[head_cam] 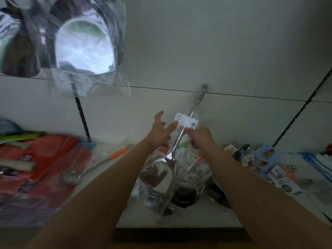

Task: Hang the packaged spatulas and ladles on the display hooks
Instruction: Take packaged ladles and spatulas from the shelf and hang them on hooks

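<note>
Packaged steel spatula is held at frame centre, handle tip pointing to 1 o'clock against the wall panel, blade toward 7 o'clock above the counter. Right hand: fingers pinching the clear bag beside the white label card. Left hand: fingers spread, fingertip touching the card. Bagged spatulas hang at 10 o'clock. A skimmer lies on the counter at 8 o'clock.

We count two hands, one held spatula. One skimmer lies below. We see two hanging utensils.
</note>
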